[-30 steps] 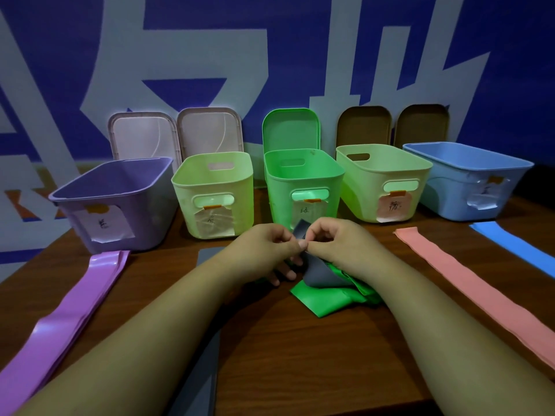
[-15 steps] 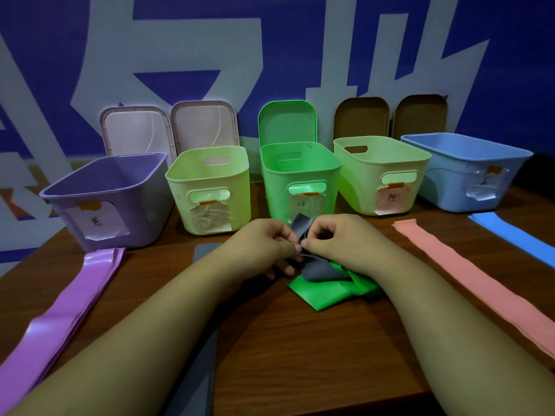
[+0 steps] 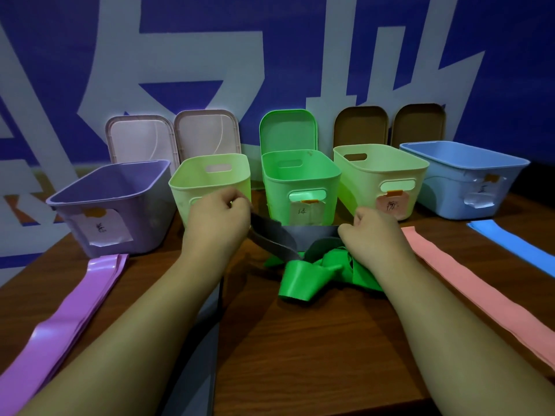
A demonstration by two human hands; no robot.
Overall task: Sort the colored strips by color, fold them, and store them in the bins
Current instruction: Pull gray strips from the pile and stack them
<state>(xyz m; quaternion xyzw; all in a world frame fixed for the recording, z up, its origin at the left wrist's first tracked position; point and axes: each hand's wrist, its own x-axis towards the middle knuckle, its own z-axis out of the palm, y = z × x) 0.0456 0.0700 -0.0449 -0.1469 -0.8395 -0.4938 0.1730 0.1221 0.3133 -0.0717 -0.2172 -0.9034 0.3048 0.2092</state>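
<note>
A grey strip (image 3: 288, 237) is stretched between my hands above a crumpled heap of green strips (image 3: 315, 273). My left hand (image 3: 214, 223) pinches its left end in front of the pale green bin (image 3: 210, 166). My right hand (image 3: 374, 235) pinches the right end near the green bin (image 3: 300, 175). More grey strip (image 3: 201, 349) lies flat under my left forearm. Purple strips (image 3: 75, 313) lie at the left, a pink strip (image 3: 468, 292) and a blue strip (image 3: 516, 247) at the right.
Five labelled open bins stand in a row: purple (image 3: 99, 202), pale green, green, a second pale green (image 3: 381, 172) and blue (image 3: 468, 163). Lids lean on the blue wall behind them. The wooden table's front edge (image 3: 315, 411) is near the bottom of the view.
My hands have moved apart, the left one to the left and up, the right one to the right. The grey strip, bunched between them before, is now pulled out taut.
</note>
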